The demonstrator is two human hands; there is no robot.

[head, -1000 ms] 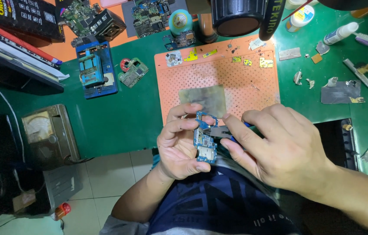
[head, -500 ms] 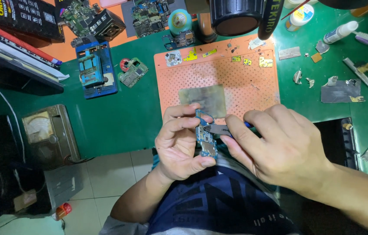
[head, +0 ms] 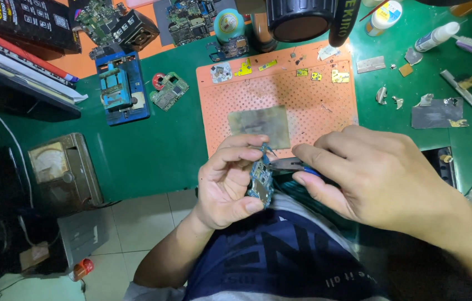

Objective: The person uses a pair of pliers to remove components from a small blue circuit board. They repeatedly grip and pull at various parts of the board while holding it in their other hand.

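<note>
Since the earlier frames both hands have drawn slightly nearer the body and the board has tipped more on edge, while the bench beyond looks unchanged. The left hand (head: pixel 227 184) is clenched around a small blue-green phone circuit board (head: pixel 260 181), thumb below and fingertips curled over its upper edge, holding it upright just off the near edge of the green work mat (head: pixel 152 145), above the person's dark blue shirt (head: pixel 280 262). The right hand (head: pixel 381 178) pinches a pair of slim metal tweezers with a blue grip (head: pixel 287 164), whose tips meet the board's upper part. Judging by this, the work on the board is mid-way: the board is already out of any housing and bare, and the tweezers are at a component or shield that does not look lifted clear yet; whether anything is caught in the tips is too small to tell. Several small metal shields and gold-coloured scraps (head: pixel 308 72) lie on the orange perforated silicone pad (head: pixel 325 106), beside a dull grey rectangular metal plate (head: pixel 259 124). The board itself looks densely populated, narrow, with dark chips and silvery patches.
</note>
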